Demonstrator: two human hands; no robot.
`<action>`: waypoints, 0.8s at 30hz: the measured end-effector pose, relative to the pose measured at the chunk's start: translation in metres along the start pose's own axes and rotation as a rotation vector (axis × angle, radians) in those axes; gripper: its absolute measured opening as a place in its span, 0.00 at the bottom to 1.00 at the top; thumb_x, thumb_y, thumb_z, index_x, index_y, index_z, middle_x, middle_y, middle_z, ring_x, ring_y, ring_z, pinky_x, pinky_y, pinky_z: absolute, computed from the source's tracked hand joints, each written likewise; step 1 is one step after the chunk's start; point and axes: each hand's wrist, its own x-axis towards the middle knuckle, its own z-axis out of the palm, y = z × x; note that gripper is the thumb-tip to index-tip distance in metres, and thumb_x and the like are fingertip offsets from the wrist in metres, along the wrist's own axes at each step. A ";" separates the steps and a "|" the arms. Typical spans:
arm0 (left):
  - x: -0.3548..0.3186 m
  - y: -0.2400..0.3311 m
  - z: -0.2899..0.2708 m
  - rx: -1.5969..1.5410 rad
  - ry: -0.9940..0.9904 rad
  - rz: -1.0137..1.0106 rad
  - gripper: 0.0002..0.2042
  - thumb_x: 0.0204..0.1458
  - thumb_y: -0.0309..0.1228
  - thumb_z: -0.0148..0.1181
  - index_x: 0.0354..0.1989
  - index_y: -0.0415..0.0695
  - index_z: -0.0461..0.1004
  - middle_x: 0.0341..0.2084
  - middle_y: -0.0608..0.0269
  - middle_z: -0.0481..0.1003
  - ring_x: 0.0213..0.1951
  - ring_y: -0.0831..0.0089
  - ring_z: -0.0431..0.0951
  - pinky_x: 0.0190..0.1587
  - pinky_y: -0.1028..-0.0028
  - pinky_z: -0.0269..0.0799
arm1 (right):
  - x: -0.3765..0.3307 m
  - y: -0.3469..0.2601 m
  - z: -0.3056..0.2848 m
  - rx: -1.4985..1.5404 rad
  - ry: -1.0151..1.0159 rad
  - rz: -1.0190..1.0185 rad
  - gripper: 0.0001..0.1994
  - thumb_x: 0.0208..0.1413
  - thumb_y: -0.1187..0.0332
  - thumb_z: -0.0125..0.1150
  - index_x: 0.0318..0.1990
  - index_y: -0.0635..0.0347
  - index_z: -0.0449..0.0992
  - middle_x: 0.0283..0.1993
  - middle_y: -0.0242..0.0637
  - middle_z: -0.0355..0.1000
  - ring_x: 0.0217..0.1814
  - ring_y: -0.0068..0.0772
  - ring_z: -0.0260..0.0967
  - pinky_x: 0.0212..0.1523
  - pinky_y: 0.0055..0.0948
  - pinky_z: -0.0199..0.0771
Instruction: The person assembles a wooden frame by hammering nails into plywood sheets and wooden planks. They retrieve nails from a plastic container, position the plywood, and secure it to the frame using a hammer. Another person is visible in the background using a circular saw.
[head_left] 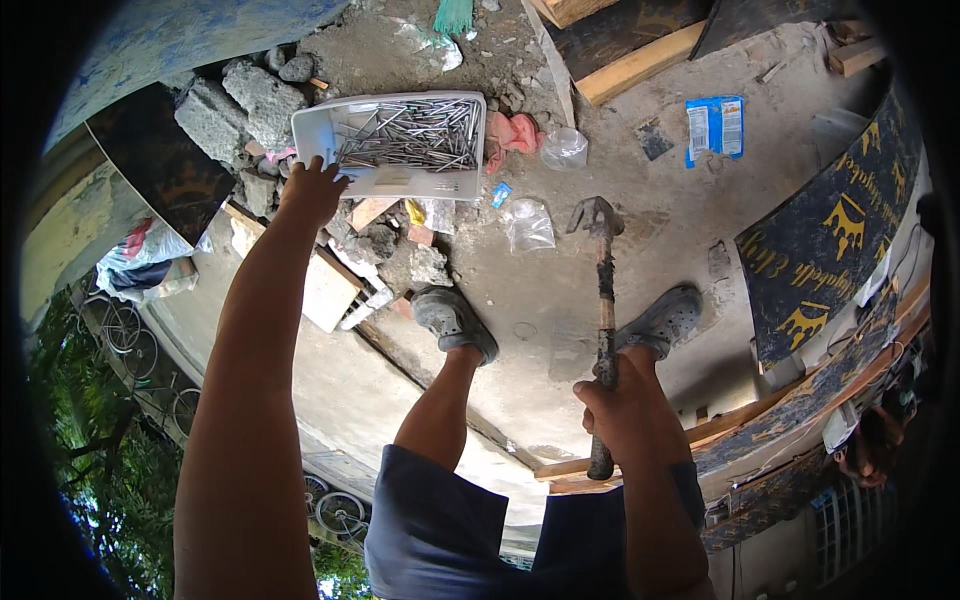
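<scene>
A white plastic box holding a heap of loose nails lies on the ground ahead of me. At its near left corner is my left hand, fingers spread over the rim; whether they touch it, I cannot tell. My right hand is wrapped round the lower handle of a claw hammer. The hammer's worn handle has dark wrapping, and its metal head points away from me, above the concrete between my feet.
Broken concrete lumps lie left of the box, with wood offcuts nearer. Right of it are a pink bag, clear plastic and a blue packet. Dark printed boards stand at the right, timber beyond.
</scene>
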 end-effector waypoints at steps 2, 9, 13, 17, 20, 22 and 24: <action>-0.003 0.005 0.000 -0.206 0.140 0.116 0.23 0.56 0.29 0.57 0.63 0.57 0.74 0.63 0.66 0.70 0.64 0.62 0.69 0.64 0.58 0.68 | -0.004 -0.004 -0.002 0.009 0.019 0.002 0.10 0.54 0.75 0.64 0.37 0.61 0.67 0.21 0.30 0.65 0.16 0.20 0.63 0.16 0.25 0.63; 0.078 0.093 -0.065 -0.084 0.415 0.343 0.26 0.65 0.30 0.49 0.72 0.62 0.62 0.76 0.76 0.53 0.74 0.64 0.56 0.75 0.60 0.55 | 0.004 -0.001 -0.005 -0.109 0.011 0.025 0.12 0.54 0.72 0.64 0.40 0.64 0.67 0.24 0.34 0.68 0.20 0.26 0.68 0.21 0.27 0.69; 0.083 0.085 -0.056 -0.050 0.266 0.226 0.28 0.65 0.31 0.50 0.74 0.62 0.57 0.73 0.68 0.56 0.71 0.62 0.60 0.73 0.58 0.58 | 0.006 0.005 -0.006 -0.237 0.033 0.030 0.14 0.54 0.72 0.63 0.46 0.63 0.66 0.31 0.35 0.66 0.24 0.25 0.70 0.24 0.28 0.71; 0.070 0.038 -0.034 -0.012 0.212 0.006 0.29 0.61 0.33 0.55 0.73 0.58 0.60 0.64 0.63 0.67 0.65 0.61 0.67 0.65 0.55 0.63 | 0.005 0.006 -0.001 -0.146 -0.008 0.045 0.17 0.53 0.77 0.60 0.50 0.59 0.65 0.41 0.34 0.61 0.24 0.22 0.65 0.21 0.26 0.67; 0.065 0.006 -0.031 0.192 -0.042 -0.208 0.21 0.62 0.36 0.53 0.65 0.55 0.72 0.61 0.63 0.70 0.64 0.62 0.66 0.64 0.55 0.59 | 0.006 0.005 0.001 -0.140 -0.020 0.063 0.17 0.53 0.76 0.61 0.49 0.59 0.65 0.39 0.33 0.62 0.24 0.22 0.64 0.21 0.26 0.67; 0.055 -0.001 -0.027 0.227 -0.173 -0.289 0.18 0.63 0.38 0.53 0.61 0.56 0.76 0.59 0.63 0.72 0.66 0.60 0.64 0.65 0.50 0.55 | 0.007 0.004 0.001 -0.145 -0.031 0.050 0.16 0.53 0.76 0.61 0.49 0.58 0.65 0.38 0.33 0.62 0.24 0.22 0.64 0.22 0.26 0.66; 0.056 0.011 -0.028 -0.186 0.130 -0.241 0.15 0.64 0.38 0.51 0.54 0.52 0.79 0.58 0.58 0.74 0.62 0.60 0.70 0.64 0.54 0.62 | 0.008 0.003 0.001 -0.168 -0.035 0.013 0.15 0.54 0.74 0.61 0.47 0.59 0.66 0.36 0.33 0.62 0.24 0.23 0.66 0.23 0.27 0.68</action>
